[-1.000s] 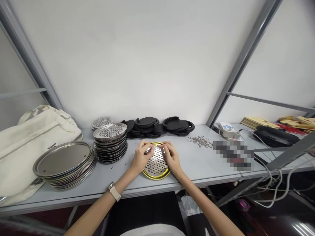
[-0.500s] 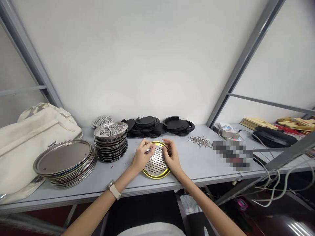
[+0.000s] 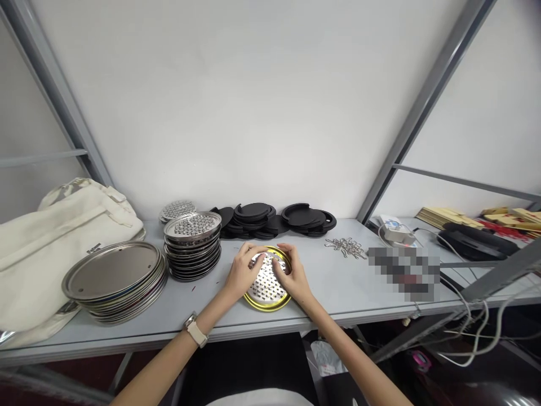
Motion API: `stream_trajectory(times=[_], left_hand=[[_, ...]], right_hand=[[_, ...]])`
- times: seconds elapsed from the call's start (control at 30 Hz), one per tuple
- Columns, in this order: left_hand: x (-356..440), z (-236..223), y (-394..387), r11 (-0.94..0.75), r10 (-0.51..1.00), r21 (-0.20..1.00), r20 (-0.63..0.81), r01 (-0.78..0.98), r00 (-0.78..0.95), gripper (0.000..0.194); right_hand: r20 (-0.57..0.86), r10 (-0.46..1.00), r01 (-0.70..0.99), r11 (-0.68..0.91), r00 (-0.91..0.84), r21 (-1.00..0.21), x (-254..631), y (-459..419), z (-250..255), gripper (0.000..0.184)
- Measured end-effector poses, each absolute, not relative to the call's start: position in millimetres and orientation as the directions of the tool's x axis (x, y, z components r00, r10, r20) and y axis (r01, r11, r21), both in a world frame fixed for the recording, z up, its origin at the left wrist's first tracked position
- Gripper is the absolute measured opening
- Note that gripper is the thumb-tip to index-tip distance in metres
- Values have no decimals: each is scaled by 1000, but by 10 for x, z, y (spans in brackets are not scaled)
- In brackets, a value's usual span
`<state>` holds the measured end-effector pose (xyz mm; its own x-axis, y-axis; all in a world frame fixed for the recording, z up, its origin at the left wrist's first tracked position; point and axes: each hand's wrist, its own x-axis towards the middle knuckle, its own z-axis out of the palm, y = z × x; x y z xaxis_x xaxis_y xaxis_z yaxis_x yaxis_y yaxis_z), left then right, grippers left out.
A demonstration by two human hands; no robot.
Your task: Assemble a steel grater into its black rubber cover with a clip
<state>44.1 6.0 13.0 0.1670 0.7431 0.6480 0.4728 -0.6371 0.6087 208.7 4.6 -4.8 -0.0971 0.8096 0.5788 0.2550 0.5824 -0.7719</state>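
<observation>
A round perforated steel disc (image 3: 265,283) lies inside a gold-rimmed tray (image 3: 267,305) on the grey table (image 3: 338,287), near its front edge. My left hand (image 3: 243,269) rests on the disc's left side, fingers curled over its far edge. My right hand (image 3: 291,272) sits on the right side, fingers bent and pressing on the disc. Both hands meet at the far rim. A watch with a pale strap (image 3: 195,330) is on my left wrist.
A stack of perforated trays (image 3: 192,243) stands left of my hands, a wider stack of plain steel plates (image 3: 113,280) further left, a white bag (image 3: 59,231) beyond. Black round lids (image 3: 274,217) line the wall. Small wire clips (image 3: 347,246) lie to the right; cables (image 3: 473,316) hang there.
My right fingers have slid left along the far rim of the disc toward my left hand. The disc and tray stay in place. The view has shifted slightly.
</observation>
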Motion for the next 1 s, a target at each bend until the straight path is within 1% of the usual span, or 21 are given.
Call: stream_trajectory(times=[0.07, 0.13, 0.27, 0.37, 0.5, 0.7, 0.87, 0.93, 1.0], left_hand=[[441, 138, 77, -636, 747, 622, 645, 456, 162, 21], [432, 136, 98, -621, 765, 653, 626, 433, 153, 24], [380, 84, 154, -530, 842, 764, 527, 367, 119, 35], [337, 15, 208, -484, 874, 815, 465, 318, 141, 40], [315, -65, 265, -469, 883, 841, 433, 271, 184, 38], [295, -69, 283, -444, 894, 864, 409, 236, 183, 35], [250, -31, 323, -314, 943, 945, 299, 93, 146, 26], [239, -32, 344, -285, 950, 958, 277, 33, 144, 25], [237, -42, 357, -277, 950, 961, 274, 3, 151, 26]], right_hand=[[569, 818, 260, 570, -88, -779, 2086, 51, -54, 30], [558, 826, 263, 557, -80, -788, 2085, 59, -64, 30], [561, 828, 277, 545, -26, -792, 2097, 94, -99, 31], [562, 827, 312, 529, 21, -789, 2119, 127, -124, 31], [519, 854, 366, 471, 39, -803, 2141, 140, -131, 34], [463, 886, 381, 437, -26, -815, 2144, 132, -135, 47], [454, 891, 385, 426, -20, -819, 2151, 146, -160, 46], [462, 886, 389, 436, -29, -812, 2147, 141, -156, 47], [469, 883, 402, 442, -34, -802, 2140, 131, -147, 52]])
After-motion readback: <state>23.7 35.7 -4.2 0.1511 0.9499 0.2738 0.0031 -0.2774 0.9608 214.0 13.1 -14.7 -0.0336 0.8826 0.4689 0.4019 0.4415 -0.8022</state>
